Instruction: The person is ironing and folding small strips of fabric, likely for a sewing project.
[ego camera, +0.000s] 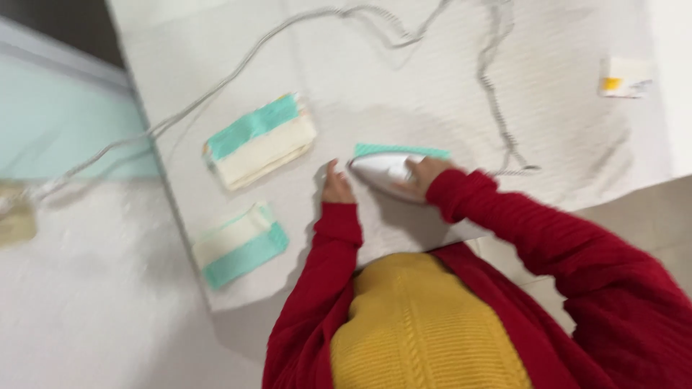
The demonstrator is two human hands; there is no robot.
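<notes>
Head view, right fingers: curled over the top of a white iron [383, 173], wrapped round its handle; the right hand [424, 173] sat just right of frame centre.
Left fingers: lay flat and close together, as far as the blur let me tell, pressed on the white board cover [461, 86] just left of the iron's nose; the left hand [336, 186] held nothing.
Iron: rested sole-down on a small teal-edged cloth [401, 150], of which only a teal strip showed above the iron, at frame centre.
Sleeves: red knit on both arms, with a yellow knit front at the bottom of the frame.
Folded stack [259, 140]: teal and cream cloths, piled left of centre, well apart from the hands.
Second folded cloth [239, 246]: cream with a teal border, at lower left on the board cover near its edge.
Cord [497, 94]: ran from the iron up toward the top right, with another loop trailing off to the upper left.
Label [624, 77]: a small white and yellow tag at the upper right.
Progress, as a judgement: two lots looked pressed and folded, and one cloth lay under the iron, not yet folded; no unpressed pile showed.
</notes>
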